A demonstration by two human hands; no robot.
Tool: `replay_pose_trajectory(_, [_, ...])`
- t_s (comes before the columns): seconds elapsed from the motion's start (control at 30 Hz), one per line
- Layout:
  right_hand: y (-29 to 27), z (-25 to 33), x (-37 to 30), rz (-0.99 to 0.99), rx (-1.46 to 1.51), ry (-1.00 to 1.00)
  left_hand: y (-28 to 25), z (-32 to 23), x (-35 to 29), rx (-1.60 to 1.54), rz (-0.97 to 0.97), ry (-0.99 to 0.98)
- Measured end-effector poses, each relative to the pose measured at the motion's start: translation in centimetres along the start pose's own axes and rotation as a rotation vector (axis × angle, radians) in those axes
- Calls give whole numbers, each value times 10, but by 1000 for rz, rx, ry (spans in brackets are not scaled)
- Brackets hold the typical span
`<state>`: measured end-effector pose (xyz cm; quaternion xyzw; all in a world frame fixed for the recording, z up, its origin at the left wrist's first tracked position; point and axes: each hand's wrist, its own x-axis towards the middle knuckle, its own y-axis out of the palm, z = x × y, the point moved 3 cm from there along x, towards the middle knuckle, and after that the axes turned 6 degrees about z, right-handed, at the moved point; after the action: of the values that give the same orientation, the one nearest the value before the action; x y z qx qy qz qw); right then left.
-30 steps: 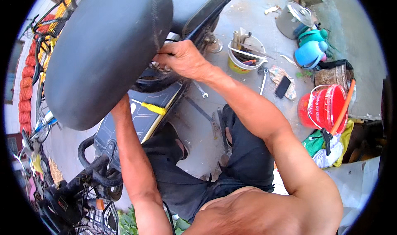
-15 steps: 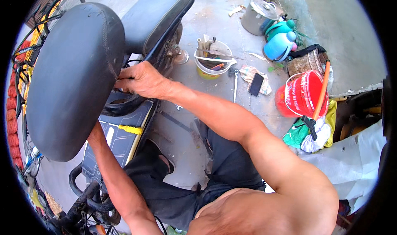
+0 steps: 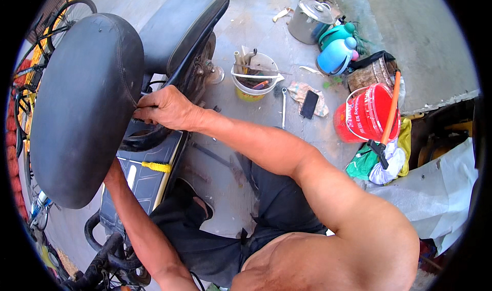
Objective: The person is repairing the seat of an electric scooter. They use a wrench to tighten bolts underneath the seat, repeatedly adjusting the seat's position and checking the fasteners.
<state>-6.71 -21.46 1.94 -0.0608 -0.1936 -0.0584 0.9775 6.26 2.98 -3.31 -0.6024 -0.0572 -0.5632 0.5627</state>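
Observation:
A raised black padded seat (image 3: 84, 106) is tipped up at the left, its stitched edge toward me. My right hand (image 3: 166, 109) is at the seat's right edge, thumb and fingers closed together. The fingertips go in at the rim, and what they pinch is hidden. My left forearm (image 3: 138, 224) reaches up under the seat's lower end, where the seat covers my left hand's fingers. A second long black seat (image 3: 182, 27) lies behind. Below my right hand is a dark panelled box (image 3: 138, 181) with a yellow screwdriver-like handle (image 3: 157, 167) lying on it.
A white tool bucket (image 3: 256, 88), a wrench (image 3: 284, 108) and a phone (image 3: 309, 104) on a cloth are on the floor. At the right stand a red bucket (image 3: 359, 118) with an orange-handled tool (image 3: 392, 106), a blue jug (image 3: 335, 59) and a lidded metal pot (image 3: 307, 27). Black handlebar tubing (image 3: 105, 245) is at lower left.
The whole view has shifted slightly, so most things sit further left. My right hand stays closed at the seat's edge and my left arm stays under the seat.

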Motion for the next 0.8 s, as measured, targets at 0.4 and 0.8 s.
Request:
replay_pose_trajectory(0.4, [0,1,-4,-42,46,92,-16,-19,10,76,-10,58])
replay_pose_trajectory(0.8, [1,7,5,-26,-2,66,-27,-25,15,-121,-84,46])
